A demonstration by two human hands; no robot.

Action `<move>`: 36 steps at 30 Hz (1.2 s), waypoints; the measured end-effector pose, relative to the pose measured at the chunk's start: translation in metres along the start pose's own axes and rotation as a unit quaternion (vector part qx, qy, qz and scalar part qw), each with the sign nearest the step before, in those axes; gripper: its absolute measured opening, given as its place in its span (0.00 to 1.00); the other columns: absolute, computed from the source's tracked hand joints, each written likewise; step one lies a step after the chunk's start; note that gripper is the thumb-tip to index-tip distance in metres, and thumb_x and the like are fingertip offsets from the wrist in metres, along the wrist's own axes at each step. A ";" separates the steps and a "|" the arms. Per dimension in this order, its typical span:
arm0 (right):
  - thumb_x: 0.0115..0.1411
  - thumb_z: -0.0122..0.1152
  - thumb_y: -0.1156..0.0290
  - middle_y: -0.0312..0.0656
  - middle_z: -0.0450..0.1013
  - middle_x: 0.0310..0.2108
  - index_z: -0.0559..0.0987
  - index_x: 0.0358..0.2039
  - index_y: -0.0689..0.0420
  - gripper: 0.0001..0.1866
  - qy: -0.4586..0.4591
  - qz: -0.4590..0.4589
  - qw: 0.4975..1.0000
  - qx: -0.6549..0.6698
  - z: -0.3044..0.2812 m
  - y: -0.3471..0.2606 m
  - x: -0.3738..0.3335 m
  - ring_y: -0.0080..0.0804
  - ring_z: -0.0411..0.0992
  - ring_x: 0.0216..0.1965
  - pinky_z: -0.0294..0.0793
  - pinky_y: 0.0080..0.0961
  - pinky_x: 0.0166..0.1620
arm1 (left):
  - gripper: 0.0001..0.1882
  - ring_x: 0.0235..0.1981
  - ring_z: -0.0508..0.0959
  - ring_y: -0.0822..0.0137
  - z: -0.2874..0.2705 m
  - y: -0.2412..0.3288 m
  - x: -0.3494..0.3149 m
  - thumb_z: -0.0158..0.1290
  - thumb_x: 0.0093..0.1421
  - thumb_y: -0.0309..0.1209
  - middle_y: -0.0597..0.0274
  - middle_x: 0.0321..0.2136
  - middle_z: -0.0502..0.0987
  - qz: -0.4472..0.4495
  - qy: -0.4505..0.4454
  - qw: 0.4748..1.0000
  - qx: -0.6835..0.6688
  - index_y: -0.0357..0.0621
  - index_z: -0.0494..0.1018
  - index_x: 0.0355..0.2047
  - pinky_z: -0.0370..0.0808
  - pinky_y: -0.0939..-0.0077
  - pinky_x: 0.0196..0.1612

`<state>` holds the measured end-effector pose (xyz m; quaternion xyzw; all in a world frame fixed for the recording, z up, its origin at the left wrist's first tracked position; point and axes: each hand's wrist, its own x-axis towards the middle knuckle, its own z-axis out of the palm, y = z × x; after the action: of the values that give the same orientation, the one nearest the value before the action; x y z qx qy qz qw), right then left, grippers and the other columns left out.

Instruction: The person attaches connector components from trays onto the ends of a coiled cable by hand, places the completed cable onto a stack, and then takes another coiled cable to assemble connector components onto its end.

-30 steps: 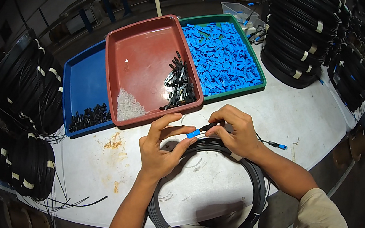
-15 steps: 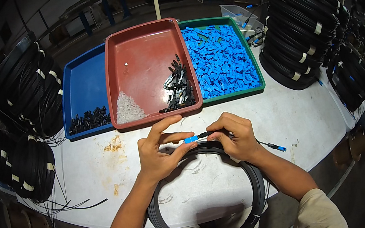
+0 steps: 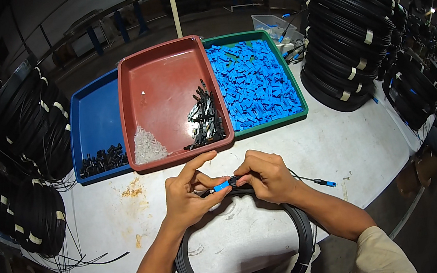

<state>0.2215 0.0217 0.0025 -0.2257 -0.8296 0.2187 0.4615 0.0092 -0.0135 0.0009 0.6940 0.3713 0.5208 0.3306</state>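
Observation:
My left hand (image 3: 185, 195) pinches a small blue connector housing (image 3: 221, 186) between thumb and index finger, its other fingers partly raised. Against the housing's right end, my right hand (image 3: 269, 177) grips a black cable connector (image 3: 233, 180), mostly covered by the fingertips. The two parts meet end to end; how deep one sits in the other cannot be made out. Below both hands a coil of black cable (image 3: 304, 230) lies over the table's front edge. Right of my right hand, the cable's other end carries a black connector with a blue tip (image 3: 325, 183).
Behind my hands stand a blue tray (image 3: 94, 106) with black parts, a red tray (image 3: 160, 72) with clear and black pieces, and a green tray (image 3: 295, 90) full of blue housings. Stacked cable coils (image 3: 347, 47) rise at right, more coils (image 3: 27, 128) at left.
My right fingers have come closer to my left, and less of the black connector shows between them. The blue housing is more tilted. The whole view has shifted slightly.

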 end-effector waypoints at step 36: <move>0.53 0.70 0.80 0.42 0.72 0.23 0.79 0.29 0.62 0.07 0.005 -0.021 0.999 -0.025 -0.003 0.006 -0.004 0.33 0.70 0.20 0.67 0.28 0.25 | 0.14 0.34 0.86 0.68 0.001 -0.005 -0.002 0.69 0.50 0.19 0.55 0.32 0.84 0.053 0.014 0.998 0.018 0.34 0.81 0.38 0.83 0.79 0.40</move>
<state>0.2274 0.0249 -0.0020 -0.2208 -0.8369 0.1875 0.4645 0.0088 -0.0129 -0.0043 0.7109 0.3485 0.5406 0.2845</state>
